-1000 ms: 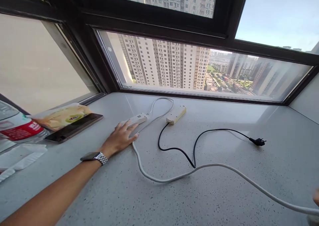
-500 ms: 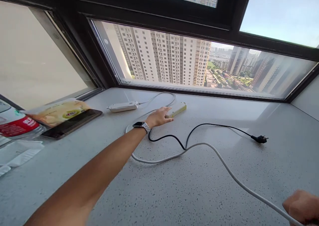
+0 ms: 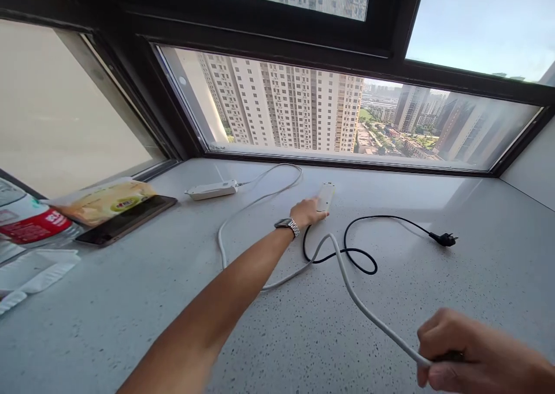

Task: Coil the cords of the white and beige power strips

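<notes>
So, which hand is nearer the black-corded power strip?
Left. The left hand holds the power strip at its near end; the right hand is right of it, nearer the camera.

Black window frames (image 3: 269, 32) face pale high-rise towers (image 3: 299, 110).

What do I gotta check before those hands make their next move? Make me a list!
1. Right hand gripping the white cable: ok.
2. Left hand holding the near end of the pale strip: ok.
3. White cable and black cord kept apart: not ok, they cross.
4. Black plug unplugged, lying on the counter: ok.
5. White cable's end: cannot tell, the right hand hides it.
</notes>
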{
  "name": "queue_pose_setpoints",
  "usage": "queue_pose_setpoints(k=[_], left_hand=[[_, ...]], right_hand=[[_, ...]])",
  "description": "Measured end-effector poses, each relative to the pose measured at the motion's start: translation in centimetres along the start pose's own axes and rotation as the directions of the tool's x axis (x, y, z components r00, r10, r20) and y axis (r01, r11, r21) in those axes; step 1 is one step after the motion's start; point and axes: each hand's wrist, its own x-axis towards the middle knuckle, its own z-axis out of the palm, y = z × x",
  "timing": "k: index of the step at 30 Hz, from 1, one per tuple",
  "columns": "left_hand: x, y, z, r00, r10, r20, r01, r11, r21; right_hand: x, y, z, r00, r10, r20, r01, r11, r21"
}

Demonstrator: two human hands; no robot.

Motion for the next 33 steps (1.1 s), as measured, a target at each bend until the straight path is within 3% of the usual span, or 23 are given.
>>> queue_pose_setpoints(k=[4, 6, 8, 9, 11, 14, 17, 19, 21, 23, 26, 30, 33], left_hand=[[-2.8, 0.2, 0.3, 0.967, 0.191, 0.168, -0.143, 0.955, -0.261], [-4.7, -1.2, -0.3, 0.948, 0.261, 0.184, -0.117, 0.821, -0.559], [-6.7, -3.1, -0.9, 0.982, 0.179, 0.059, -0.047, 0.535, -0.843], [-7.6, -4.0, -1.1, 0.996, 0.079, -0.03, -0.058, 0.387, -0.92], [-8.9, -5.3, -1.3, 0.982, -0.094, -0.162, -0.141, 0.199, -0.97], [-9.6, -5.5, -0.9, 0.959, -0.155, -0.239, -0.232, 0.061, -0.971], [-9.6, -4.8, -0.4, 0.946, -0.186, -0.265, -0.275, -0.029, -0.961], [-9.6, -4.6, -0.2, 0.937, -0.219, -0.274, -0.286, -0.025, -0.958], [-9.6, -4.7, -0.2, 0.923, -0.255, -0.287, -0.292, 0.02, -0.956], [-9.8, -4.8, -0.1, 0.912, -0.276, -0.304, -0.293, 0.082, -0.953], [-10.0, -4.6, 0.0, 0.893, -0.283, -0.35, -0.304, 0.194, -0.933], [-10.2, -4.0, 0.2, 0.859, -0.251, -0.447, -0.328, 0.4, -0.856], [-10.3, -4.0, 0.3, 0.831, -0.224, -0.509, -0.341, 0.518, -0.784]], right_hand=[[6.4, -1.6, 0.0, 0.987, -0.03, -0.159, 0.037, 0.998, 0.045], [8.8, -1.5, 0.8, 0.972, -0.086, -0.218, 0.101, 0.993, 0.058], [10.8, -1.2, 2.2, 0.951, -0.082, -0.298, 0.119, 0.987, 0.109], [11.8, -1.1, 2.9, 0.939, -0.046, -0.341, 0.106, 0.981, 0.161], [13.6, -1.2, 4.4, 0.911, 0.051, -0.41, 0.07, 0.959, 0.276], [16.0, -1.2, 5.6, 0.893, 0.106, -0.438, 0.043, 0.948, 0.315], [18.0, 0.1, 5.2, 0.867, 0.053, -0.495, -0.052, 0.999, 0.015], [19.2, 2.1, 4.3, 0.839, 0.026, -0.543, -0.197, 0.945, -0.26], [20.3, 4.5, 3.2, 0.81, 0.015, -0.586, -0.332, 0.835, -0.438], [21.2, 6.9, 1.9, 0.774, 0.012, -0.633, -0.425, 0.751, -0.505], [22.3, 9.3, -0.3, 0.719, 0.046, -0.693, -0.511, 0.711, -0.483], [23.2, 10.5, -2.4, 0.767, 0.109, -0.632, -0.477, 0.755, -0.45], [22.7, 10.4, -2.5, 0.803, 0.087, -0.59, -0.426, 0.775, -0.466]])
